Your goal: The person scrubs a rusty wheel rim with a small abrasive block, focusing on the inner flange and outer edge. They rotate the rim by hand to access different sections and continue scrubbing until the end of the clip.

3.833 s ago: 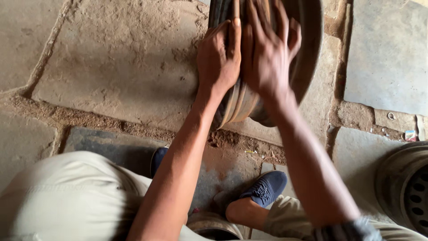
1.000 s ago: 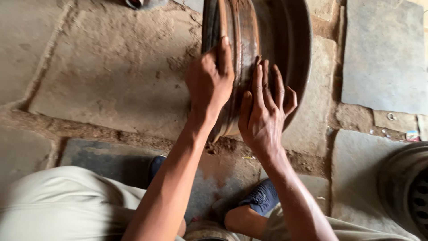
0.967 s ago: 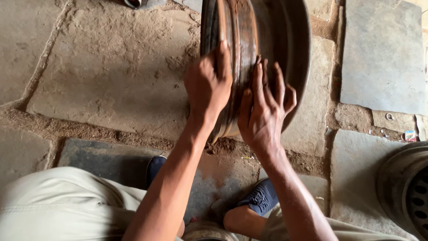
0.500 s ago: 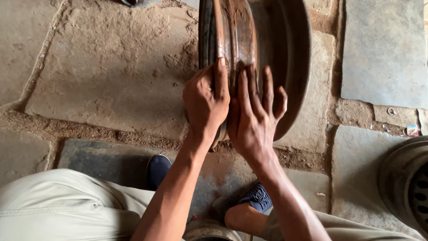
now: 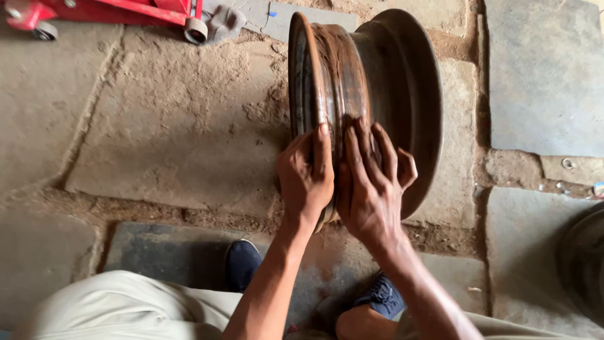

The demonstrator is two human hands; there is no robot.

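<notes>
A rusty steel wheel rim (image 5: 377, 69) stands on its edge on the stone floor in front of me. My left hand (image 5: 306, 177) lies on its near left flange, fingers curled over the edge. My right hand (image 5: 371, 184) presses flat on the rusty barrel of the rim just beside it, fingers spread and pointing away from me. Both hands touch each other at the thumbs. The underside of the rim near my palms is hidden.
A red floor jack (image 5: 107, 14) with a small wheel lies at the top left. Part of another wheel (image 5: 585, 264) shows at the right edge. My blue shoes (image 5: 242, 264) and beige trousers (image 5: 126, 308) are below. Stone slabs with dirt joints cover the ground.
The view has tilted so more of the rim and the red jack show. Both hands have slid toward the near part of the rim and moved closer together.
</notes>
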